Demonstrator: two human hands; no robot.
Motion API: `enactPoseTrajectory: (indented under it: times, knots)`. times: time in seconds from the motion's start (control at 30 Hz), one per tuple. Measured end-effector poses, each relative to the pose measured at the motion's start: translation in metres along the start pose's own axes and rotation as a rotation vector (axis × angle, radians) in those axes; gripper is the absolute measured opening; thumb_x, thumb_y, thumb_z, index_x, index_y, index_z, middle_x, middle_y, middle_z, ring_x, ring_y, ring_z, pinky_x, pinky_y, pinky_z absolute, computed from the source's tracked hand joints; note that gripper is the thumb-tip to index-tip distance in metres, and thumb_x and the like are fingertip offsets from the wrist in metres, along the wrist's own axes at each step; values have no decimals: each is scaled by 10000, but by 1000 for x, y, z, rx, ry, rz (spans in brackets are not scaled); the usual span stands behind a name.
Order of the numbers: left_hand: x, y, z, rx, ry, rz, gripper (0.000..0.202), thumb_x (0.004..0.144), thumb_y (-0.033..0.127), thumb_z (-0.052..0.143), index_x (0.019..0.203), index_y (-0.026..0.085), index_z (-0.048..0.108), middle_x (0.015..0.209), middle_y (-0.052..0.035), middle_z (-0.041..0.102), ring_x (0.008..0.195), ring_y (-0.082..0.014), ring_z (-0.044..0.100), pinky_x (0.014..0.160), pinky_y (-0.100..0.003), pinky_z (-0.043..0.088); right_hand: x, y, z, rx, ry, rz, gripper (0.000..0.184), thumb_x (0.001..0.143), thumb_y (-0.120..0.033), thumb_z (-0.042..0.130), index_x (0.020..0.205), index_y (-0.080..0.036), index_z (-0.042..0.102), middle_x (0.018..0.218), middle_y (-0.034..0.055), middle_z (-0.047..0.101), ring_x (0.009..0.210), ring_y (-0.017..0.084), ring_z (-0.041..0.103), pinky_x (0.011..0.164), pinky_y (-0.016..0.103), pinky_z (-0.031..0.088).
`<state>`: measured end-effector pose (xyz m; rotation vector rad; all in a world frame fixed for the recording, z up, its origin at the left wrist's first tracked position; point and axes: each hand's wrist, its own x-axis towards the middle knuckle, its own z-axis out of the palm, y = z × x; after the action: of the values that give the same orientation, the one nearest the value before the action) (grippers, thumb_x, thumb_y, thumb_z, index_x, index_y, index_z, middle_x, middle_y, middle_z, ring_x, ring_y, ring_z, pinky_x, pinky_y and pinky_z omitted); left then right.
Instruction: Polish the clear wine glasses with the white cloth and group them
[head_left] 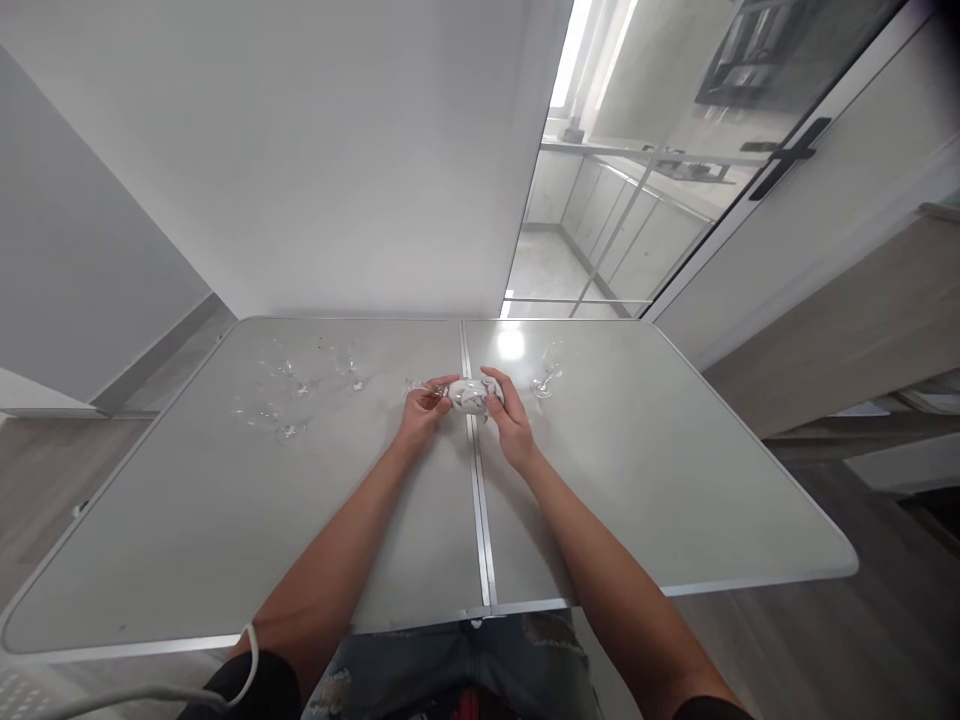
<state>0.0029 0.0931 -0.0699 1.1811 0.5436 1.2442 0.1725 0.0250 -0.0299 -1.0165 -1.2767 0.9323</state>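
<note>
My left hand [421,408] is closed around a clear stemmed glass [417,388] that lies sideways, its foot pointing left. My right hand [508,412] presses a crumpled white cloth [471,396] against the bowl end of that glass, fingers curled around the cloth. Both hands meet over the middle seam of the grey folding table [645,480]. One clear wine glass [547,372] stands upright just right of my right hand. Several more clear glasses [289,395] stand grouped to the left of my left hand.
The table's far edge meets a white wall. A glass sliding door [637,220] opens behind the table's right half. A white cable [150,692] runs by my left sleeve at the near edge. Wooden floor [862,620] shows to the right.
</note>
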Motion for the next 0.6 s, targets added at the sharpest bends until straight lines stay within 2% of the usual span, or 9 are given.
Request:
enactPoseTrajectory:
  times: [0.13,0.2,0.23,0.3,0.4,0.5,0.57,0.6]
  knots:
    - [1,-6,-5,32,83,22,431,809,583,728,864,157,766,910,-83,728,787,-166,638,728,-273,490,-4,1,-5,-495,-217,-307,471,1009,-357,452,1469,-257,441,1289,102,635,1143,283,580,1060,491,396]
    - [1,-5,-4,49,106,25,438,820,586,713,742,156,735,869,-72,711,785,-163,628,734,-272,488,-4,1,-6,-578,-283,-391,469,1002,-323,459,1466,-258,453,1233,105,673,1127,290,596,1106,541,334]
    - [1,-3,-2,45,106,20,428,816,579,720,740,158,733,894,-75,715,801,-166,635,748,-276,492,-4,1,-5,-564,-282,-391,455,1000,-320,464,1452,-267,473,1207,98,684,1110,287,603,1109,543,329]
    - [0,3,2,12,73,6,383,804,548,749,878,173,762,1014,-90,732,864,-183,660,785,-290,504,-3,0,-2,-418,-202,-299,407,996,-349,484,1395,-285,529,1205,79,676,1093,272,607,1068,496,385]
    - [-2,11,8,-23,-22,-5,477,784,481,792,1160,193,733,1238,-131,700,1029,-233,674,877,-326,512,0,1,3,32,-2,-22,380,978,-443,519,1325,-294,561,1186,56,652,1036,238,619,903,386,496]
    - [-3,14,11,-10,-71,-11,503,768,443,815,1191,185,728,1354,-157,643,1130,-273,653,937,-356,508,6,6,3,442,48,255,387,937,-497,565,1259,-282,576,1080,48,655,900,205,634,743,332,527]
    - [-3,12,9,14,-74,-15,502,746,430,835,1174,185,736,1322,-155,663,1127,-277,656,933,-353,512,9,9,2,532,36,336,375,916,-507,595,1213,-278,595,1049,44,653,852,195,626,696,317,521]
    - [-3,10,8,29,-71,-14,502,734,426,845,1162,185,740,1278,-149,687,1109,-273,661,921,-345,515,9,10,2,520,36,333,374,917,-509,596,1215,-282,595,1043,40,650,844,191,620,693,311,516]
